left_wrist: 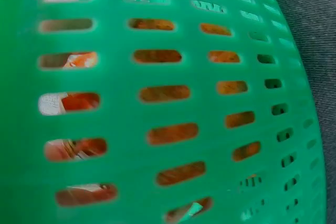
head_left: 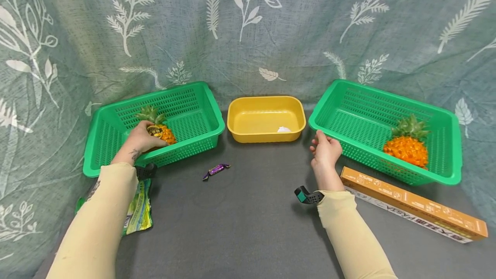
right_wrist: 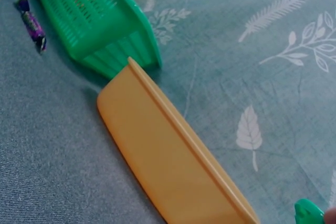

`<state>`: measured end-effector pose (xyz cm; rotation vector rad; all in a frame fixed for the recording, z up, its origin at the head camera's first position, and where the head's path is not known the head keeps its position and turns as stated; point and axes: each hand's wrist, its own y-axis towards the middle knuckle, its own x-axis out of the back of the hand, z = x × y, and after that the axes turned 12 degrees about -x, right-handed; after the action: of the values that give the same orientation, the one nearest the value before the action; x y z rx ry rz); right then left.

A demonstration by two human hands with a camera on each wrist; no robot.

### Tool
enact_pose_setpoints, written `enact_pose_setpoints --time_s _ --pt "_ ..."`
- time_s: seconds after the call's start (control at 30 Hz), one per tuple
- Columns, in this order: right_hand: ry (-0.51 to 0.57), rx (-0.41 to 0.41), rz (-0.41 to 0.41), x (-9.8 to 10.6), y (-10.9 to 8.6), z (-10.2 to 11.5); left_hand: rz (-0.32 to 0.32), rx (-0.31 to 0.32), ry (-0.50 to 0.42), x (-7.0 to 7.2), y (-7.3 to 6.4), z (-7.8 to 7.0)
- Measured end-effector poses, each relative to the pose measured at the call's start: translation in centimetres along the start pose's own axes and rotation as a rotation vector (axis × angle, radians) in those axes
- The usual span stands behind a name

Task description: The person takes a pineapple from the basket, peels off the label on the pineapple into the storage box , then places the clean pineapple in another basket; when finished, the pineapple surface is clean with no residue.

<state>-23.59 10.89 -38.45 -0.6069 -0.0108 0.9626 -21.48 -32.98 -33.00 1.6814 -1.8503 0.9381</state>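
My left hand (head_left: 141, 139) reaches over the near rim of the left green basket (head_left: 186, 122) and grips an orange pineapple (head_left: 167, 134) with green leaves and a dark round label. The left wrist view looks through the slots of the basket wall (left_wrist: 115, 72), where parts of the fingers and the orange pineapple (left_wrist: 167, 133) show. My right hand (head_left: 327, 154) has its fingers loosely curled, fingertips right at the near left corner of the right green basket (head_left: 352, 119). Another orange pineapple (head_left: 407, 150) lies in that basket, apart from the hand.
Between the baskets stands a yellow tray (head_left: 267, 137) with a small white thing (head_left: 283, 129) inside. A purple wrapped candy (head_left: 216, 169) lies on the dark table. A long pasta box (head_left: 414, 203) lies at right; a green-yellow packet (head_left: 140, 210) lies partly under my left arm.
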Motion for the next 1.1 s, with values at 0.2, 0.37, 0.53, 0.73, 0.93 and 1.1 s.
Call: enact_pose_setpoints --time_s 0.2,0.37,0.53,0.73,0.93,1.1 --pt "0.004 0.011 0.01 0.1 -0.1 0.0 -0.059 -0.048 -0.071 -0.2 -0.3 0.5" --pt "-0.007 0.009 0.004 0.1 -0.1 0.0 -0.046 -0.067 -0.106 0.6 -0.9 0.7" --pt "-0.016 0.007 0.0 0.2 0.1 0.0 -0.011 -0.07 -0.125 1.6 -1.5 -0.1" --pt "-0.006 0.011 0.003 0.2 0.2 0.2 -0.026 -0.074 -0.186 2.2 -2.0 -1.4" --pt "-0.012 0.005 -0.003 0.2 0.3 0.1 -0.063 -0.105 -0.186 2.5 -2.9 -3.5" --pt "-0.013 0.006 -0.003 0.2 0.3 0.0 -0.075 -0.177 -0.143 2.6 -4.5 -5.8"
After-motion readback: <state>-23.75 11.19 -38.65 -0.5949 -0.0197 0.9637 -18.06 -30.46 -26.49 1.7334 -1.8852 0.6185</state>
